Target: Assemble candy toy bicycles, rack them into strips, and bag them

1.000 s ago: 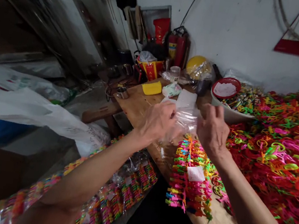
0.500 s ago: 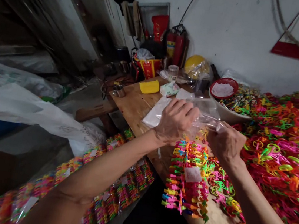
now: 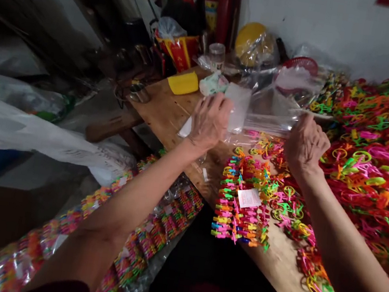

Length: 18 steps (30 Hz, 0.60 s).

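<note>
A clear plastic bag [image 3: 271,111] is stretched between my two hands above the wooden table. My left hand [image 3: 211,119] is closed on its left edge, and my right hand [image 3: 308,141] is closed on its right edge. Just below the bag lie neat rows of small, brightly coloured plastic toys [image 3: 226,199], with a white paper label [image 3: 249,198] on top. Loose bicycle-shaped plastic pieces [image 3: 288,201] lie to the right of the rows. Behind the left hand, part of a white sheet or packet [image 3: 185,127] shows on the table.
A large heap of coloured plastic pieces [image 3: 367,186] covers the right side. Packed toy bags [image 3: 151,237] lie lower left. At the back are a yellow pouch [image 3: 183,83], a plastic cup [image 3: 216,55], a red basket [image 3: 301,64] and fire extinguishers [image 3: 218,10].
My hands have moved apart, pulling the clear bag out wide between them. The view has tilted downward. The rows of toys and their label stay on the table.
</note>
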### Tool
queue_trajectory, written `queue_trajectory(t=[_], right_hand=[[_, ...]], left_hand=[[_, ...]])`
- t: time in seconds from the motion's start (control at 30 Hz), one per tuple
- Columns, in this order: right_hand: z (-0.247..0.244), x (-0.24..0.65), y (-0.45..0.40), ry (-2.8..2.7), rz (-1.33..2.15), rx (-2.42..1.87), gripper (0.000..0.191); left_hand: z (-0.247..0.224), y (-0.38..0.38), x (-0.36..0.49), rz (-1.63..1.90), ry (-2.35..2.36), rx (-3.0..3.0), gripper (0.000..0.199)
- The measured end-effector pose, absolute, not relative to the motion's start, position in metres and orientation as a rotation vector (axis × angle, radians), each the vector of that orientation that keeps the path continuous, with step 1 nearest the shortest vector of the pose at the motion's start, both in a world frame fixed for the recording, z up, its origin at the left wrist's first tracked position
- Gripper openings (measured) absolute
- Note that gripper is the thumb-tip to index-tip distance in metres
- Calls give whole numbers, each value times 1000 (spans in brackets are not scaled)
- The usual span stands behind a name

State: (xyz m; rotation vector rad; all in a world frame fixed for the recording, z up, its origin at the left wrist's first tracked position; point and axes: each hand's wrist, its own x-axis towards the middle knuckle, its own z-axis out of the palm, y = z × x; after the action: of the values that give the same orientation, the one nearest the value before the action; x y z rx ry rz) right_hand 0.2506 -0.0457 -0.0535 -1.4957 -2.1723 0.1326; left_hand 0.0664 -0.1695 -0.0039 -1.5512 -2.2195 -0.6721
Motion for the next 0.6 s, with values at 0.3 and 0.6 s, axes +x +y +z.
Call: queue_trajectory(t=[0.3, 0.6], right_hand=[[-116, 263, -38, -1722, 1406, -1325, 17], [-136, 256, -17, -1281, 1819, -894, 39]], left_hand=[[-87, -177, 29, -2323, -3112, -895, 14], [-110, -155, 43, -3137, -2550, -662, 19]])
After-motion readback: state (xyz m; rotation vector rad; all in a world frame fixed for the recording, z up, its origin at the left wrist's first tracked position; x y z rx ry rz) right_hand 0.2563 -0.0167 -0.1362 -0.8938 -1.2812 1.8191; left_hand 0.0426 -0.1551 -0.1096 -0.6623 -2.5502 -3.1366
